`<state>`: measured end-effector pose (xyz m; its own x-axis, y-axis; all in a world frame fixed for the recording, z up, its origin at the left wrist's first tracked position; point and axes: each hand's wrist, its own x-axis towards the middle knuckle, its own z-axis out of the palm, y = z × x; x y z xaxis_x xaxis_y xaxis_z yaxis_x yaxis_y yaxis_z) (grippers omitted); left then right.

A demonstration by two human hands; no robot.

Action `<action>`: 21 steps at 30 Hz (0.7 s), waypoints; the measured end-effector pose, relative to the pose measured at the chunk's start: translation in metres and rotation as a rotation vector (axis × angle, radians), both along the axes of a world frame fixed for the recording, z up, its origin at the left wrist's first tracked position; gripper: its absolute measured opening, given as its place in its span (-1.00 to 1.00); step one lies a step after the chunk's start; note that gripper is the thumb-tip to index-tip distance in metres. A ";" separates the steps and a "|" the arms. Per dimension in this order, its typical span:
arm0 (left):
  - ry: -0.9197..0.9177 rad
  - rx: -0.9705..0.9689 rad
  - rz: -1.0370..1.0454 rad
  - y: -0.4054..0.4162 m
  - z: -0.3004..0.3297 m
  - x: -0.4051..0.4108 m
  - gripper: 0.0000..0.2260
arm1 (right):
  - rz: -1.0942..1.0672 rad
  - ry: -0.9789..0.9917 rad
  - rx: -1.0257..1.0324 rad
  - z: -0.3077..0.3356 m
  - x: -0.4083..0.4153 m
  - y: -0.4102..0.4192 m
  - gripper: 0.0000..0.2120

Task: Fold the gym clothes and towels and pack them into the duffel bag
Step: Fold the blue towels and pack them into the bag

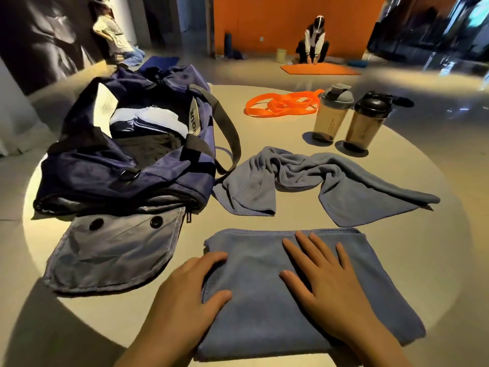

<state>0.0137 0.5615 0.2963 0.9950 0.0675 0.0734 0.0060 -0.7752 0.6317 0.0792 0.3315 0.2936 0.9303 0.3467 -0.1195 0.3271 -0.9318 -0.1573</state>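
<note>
Head view looks down on a round pale worktop (264, 123) with both hands laid on a folded blue-grey towel (264, 313) at its near edge. The left hand (185, 292) rests at the towel's left border, palm down, fingers loosely curled over the edge and thumb lying on the cloth; it grips nothing. The right hand (325, 284) lies flat on the towel's middle with fingers spread wide, pressing on the fabric and holding nothing.

Just beyond the right hand's fingertips, apart from the folded towel, a second towel (330, 181) of the same colour lies crumpled and unfolded across the worktop. Beyond the left hand and to its left sits the navy duffel bag (119, 170), unzipped and gaping, with pale blue and dark folded garments (148, 123) showing inside. A grey flap (113, 247) with two dark snaps hangs open from the bag's near end, spread on the worktop just left of the left hand.

Well beyond the right hand stand two shaker bottles (349, 120), upright and nearly touching, and beside them to the left a tangle of orange resistance bands (283, 104). Past the worktop, on the floor, a person (315, 41) crouches over an orange mat (320, 68).
</note>
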 end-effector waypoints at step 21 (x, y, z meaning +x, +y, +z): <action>0.154 -1.303 -0.151 -0.008 0.061 0.011 -0.17 | -0.202 0.041 1.033 0.027 -0.020 0.053 -0.78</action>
